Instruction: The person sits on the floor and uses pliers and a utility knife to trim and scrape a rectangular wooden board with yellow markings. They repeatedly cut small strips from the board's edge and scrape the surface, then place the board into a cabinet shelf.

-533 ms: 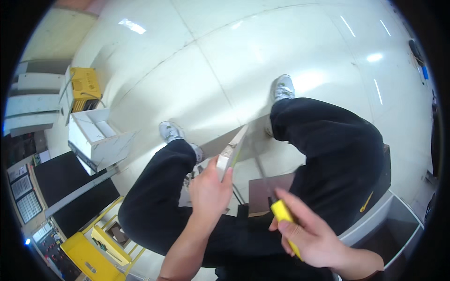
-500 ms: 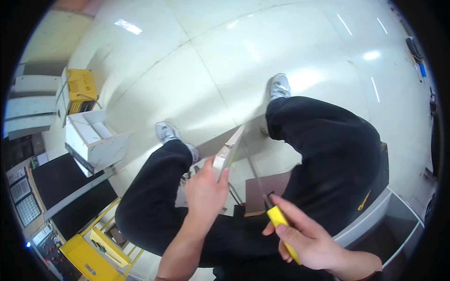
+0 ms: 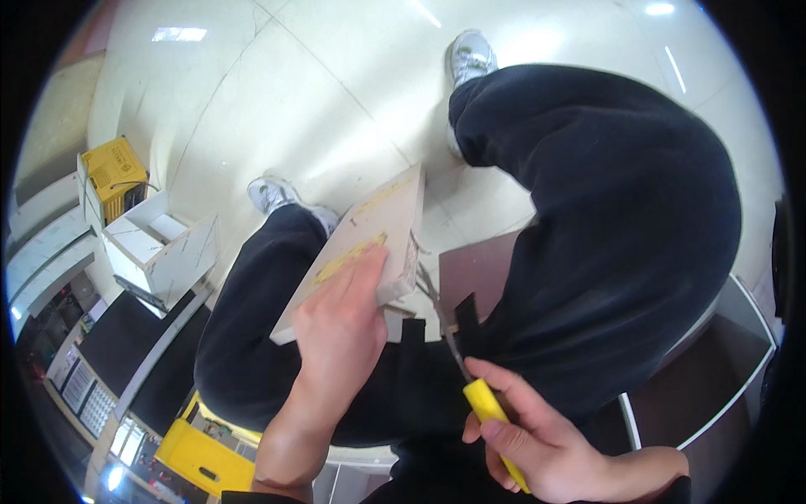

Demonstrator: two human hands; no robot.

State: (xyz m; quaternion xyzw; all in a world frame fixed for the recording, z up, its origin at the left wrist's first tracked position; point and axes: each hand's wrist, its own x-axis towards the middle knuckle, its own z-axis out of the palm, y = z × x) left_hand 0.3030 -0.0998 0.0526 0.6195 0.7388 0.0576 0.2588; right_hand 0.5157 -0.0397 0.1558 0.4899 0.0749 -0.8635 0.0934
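Holds with the left hand [image 3: 340,323] a pale board [image 3: 357,231], fingers laid across the broad face and thumb hidden; grips with the right hand [image 3: 533,437] a yellow-handled tool [image 3: 483,399], fingers curled around the handle. Shows on the board a flat, greyish-beige face with uneven yellow patches, plus a thick, rougher edge turned to the right. Shows on the tool a smooth bright handle and a slim dark metal shank, hard to make out near the tip.

Has the board tilted above the left trouser leg [image 3: 260,294], partly covered by the left hand, well apart from the right hand. Points the shank forward from the right hand, far end close by the board's right edge. Cannot tell whether touching there.

Sees at left a white marbled box [image 3: 180,262], open, with a divider inside; just beyond, a yellow-faced box [image 3: 113,168] with dark vents. Sees at lower left a yellow tray [image 3: 189,454], contents unclear. Sees at lower right a white-rimmed compartment [image 3: 714,370], open, dark brown within.
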